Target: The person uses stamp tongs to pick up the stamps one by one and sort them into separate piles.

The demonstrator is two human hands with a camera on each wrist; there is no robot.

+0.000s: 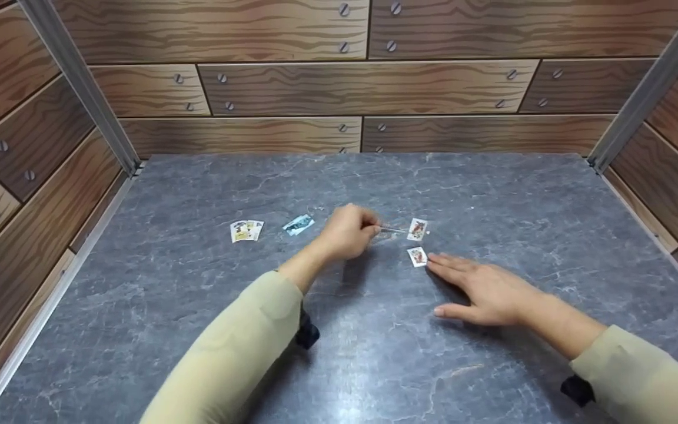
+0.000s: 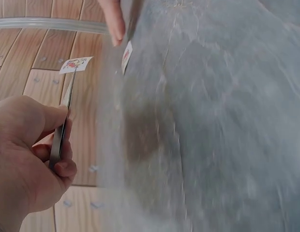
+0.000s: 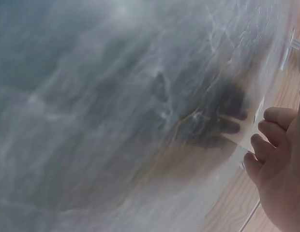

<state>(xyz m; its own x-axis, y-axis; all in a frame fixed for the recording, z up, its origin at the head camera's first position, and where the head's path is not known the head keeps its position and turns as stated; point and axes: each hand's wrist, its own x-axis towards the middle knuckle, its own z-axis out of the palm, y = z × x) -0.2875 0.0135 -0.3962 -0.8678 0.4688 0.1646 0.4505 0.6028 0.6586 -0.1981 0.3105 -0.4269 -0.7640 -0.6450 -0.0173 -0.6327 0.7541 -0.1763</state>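
My left hand (image 1: 351,231) grips a pair of tweezers (image 2: 60,137) between thumb and curled fingers. At the tweezers' tips is a small white playing card (image 1: 416,229) with a red and yellow figure, raised above the tabletop in the left wrist view. A second small playing card (image 1: 417,257) lies on the table just nearer to me. My right hand (image 1: 490,292) is spread low over the table, fingers straight, its fingertips right at the right edge of that second card. The right wrist view shows this hand's fingers at the frame's right side.
Left of my left hand lie overlapping blue cards (image 1: 299,224). Farther left is a small fan of yellow-and-white cards (image 1: 246,231). Wood-patterned panels (image 1: 362,88) wall the grey marbled table (image 1: 198,341) at the back and sides, with metal posts at the back corners.
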